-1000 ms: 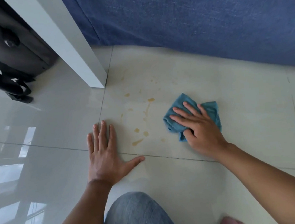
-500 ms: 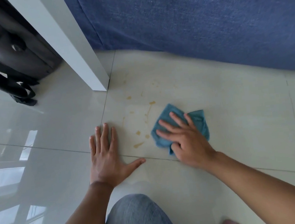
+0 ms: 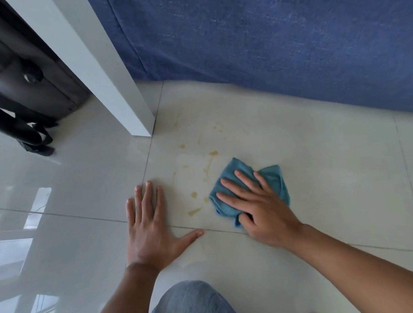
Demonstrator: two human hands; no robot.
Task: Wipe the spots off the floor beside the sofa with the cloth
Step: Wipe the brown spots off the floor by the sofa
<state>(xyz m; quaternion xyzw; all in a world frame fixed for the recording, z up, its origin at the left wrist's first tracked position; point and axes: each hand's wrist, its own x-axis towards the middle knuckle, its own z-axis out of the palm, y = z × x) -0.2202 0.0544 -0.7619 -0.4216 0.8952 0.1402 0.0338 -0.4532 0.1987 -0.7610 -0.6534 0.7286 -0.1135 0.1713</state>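
A crumpled blue cloth (image 3: 273,174) lies on the pale tiled floor (image 3: 330,168) in front of the blue sofa (image 3: 276,32). My right hand (image 3: 260,207) presses flat on the cloth, with the thumb tucked around its near edge. Several yellowish-brown spots (image 3: 194,195) and streaks mark the tile just left of the cloth, between my two hands and further back toward the sofa. My left hand (image 3: 151,227) rests flat on the floor with fingers spread, holding nothing, left of the spots.
A white furniture leg (image 3: 116,94) stands on the floor at the sofa's left corner. A black bag with straps (image 3: 19,82) sits behind it at the far left. My knee in grey jeans (image 3: 192,312) is at the bottom centre.
My right hand slid the cloth leftward toward the spots, covering the rightmost ones. The left hand has stayed planted on the floor.
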